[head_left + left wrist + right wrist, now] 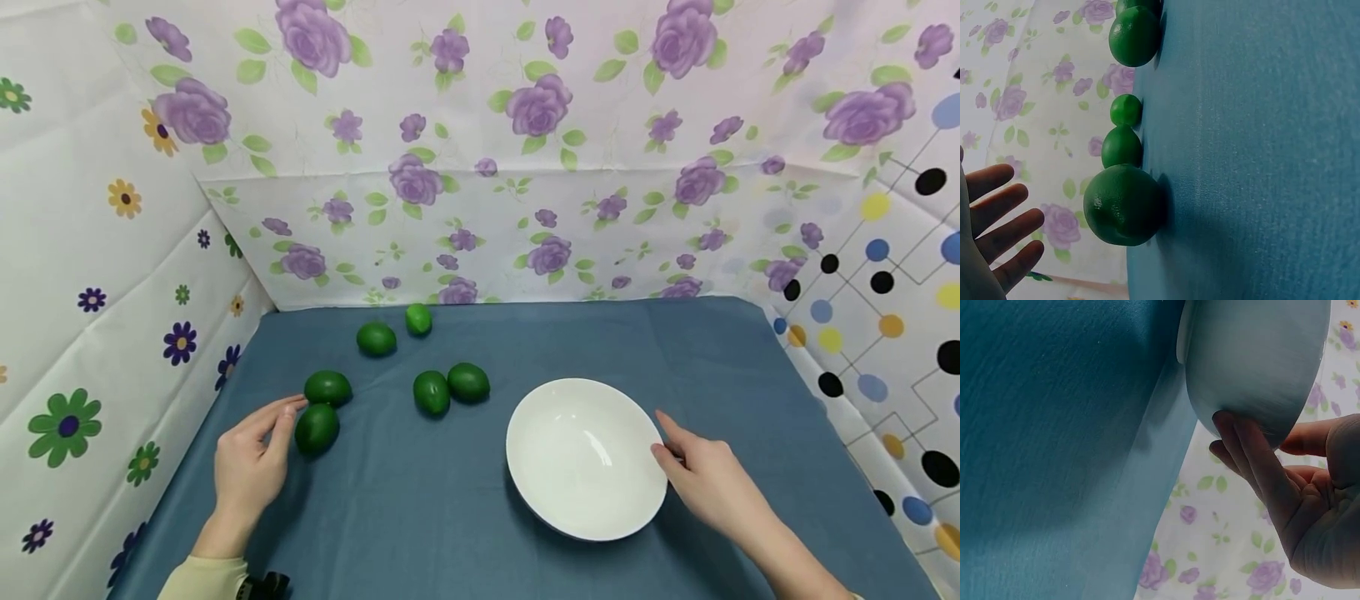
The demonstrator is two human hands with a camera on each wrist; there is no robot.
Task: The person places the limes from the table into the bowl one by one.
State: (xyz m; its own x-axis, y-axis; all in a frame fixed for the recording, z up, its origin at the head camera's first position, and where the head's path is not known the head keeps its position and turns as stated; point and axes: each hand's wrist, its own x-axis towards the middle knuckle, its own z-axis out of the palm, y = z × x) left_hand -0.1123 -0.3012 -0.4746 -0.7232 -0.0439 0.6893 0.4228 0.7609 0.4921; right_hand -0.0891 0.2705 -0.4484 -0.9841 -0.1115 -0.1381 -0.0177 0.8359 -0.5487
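A white bowl (585, 458) is at the right of the blue cloth, its hollow side up. My right hand (712, 483) pinches its right rim, thumb at the edge and fingers (1254, 450) against the outer wall. Whether the bowl's foot touches the cloth I cannot tell. On the left, my left hand (251, 467) is beside two dark green limes, a rear one (327, 388) and a front one (317, 429). Its fingers are extended, with the fingertips close to them. In the left wrist view those fingers (1013, 231) are spread and hold nothing.
Two more dark green limes, one left (431, 393) and one right (468, 382), lie side by side mid-table. Farther back are another dark lime (376, 339) and a smaller, brighter one (418, 319). Flowered cloth (487, 225) closes off the back; patterned sheets flank both sides.
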